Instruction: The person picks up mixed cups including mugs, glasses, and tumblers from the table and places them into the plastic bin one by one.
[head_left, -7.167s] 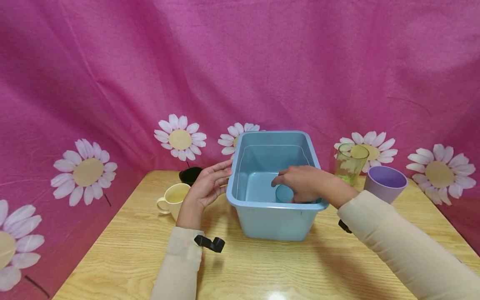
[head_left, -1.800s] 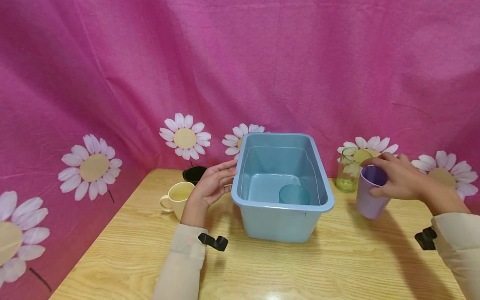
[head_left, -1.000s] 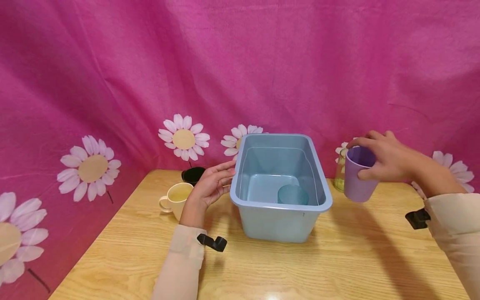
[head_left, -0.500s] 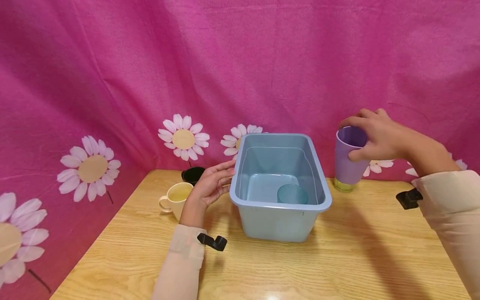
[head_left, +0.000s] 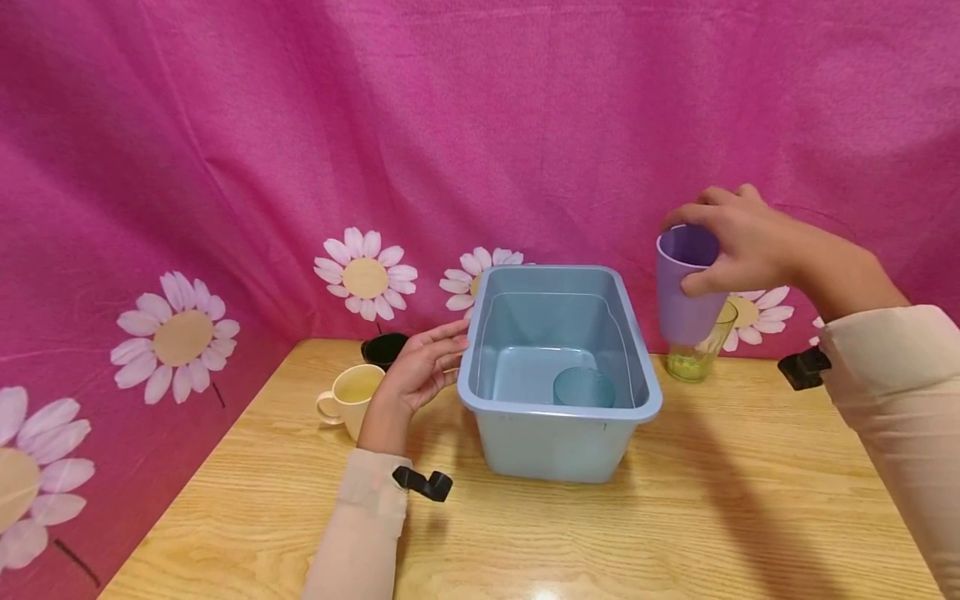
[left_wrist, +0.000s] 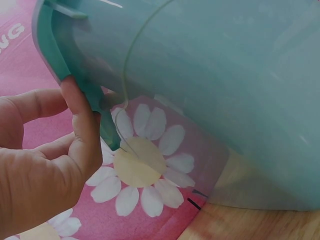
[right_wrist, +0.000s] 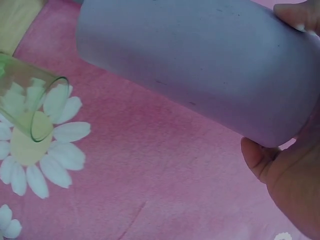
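My right hand [head_left: 750,242] grips a purple cup [head_left: 682,292] by its rim and holds it up, upright, to the right of the tub. In the right wrist view the purple cup [right_wrist: 200,65] fills the top, a thumb and finger at its rim end. Behind it a green see-through glass [head_left: 697,358] stands on the table, partly covered. My left hand [head_left: 423,371] touches the left rim of the blue tub [head_left: 551,446] with relaxed fingers; its fingertips meet the rim in the left wrist view. Inside the tub sits a teal see-through cup [head_left: 583,388].
Left of the tub stand a cream mug [head_left: 354,402], handle to the left, and a black cup [head_left: 382,348] partly hidden by my left hand. All rest on a wooden table [head_left: 600,533]. A pink flowered cloth [head_left: 450,142] hangs behind.
My right hand left the teal cup in the tub, took hold of the purple cup, and has raised it up and leftward across the green glass. The left hand stays at the rim.
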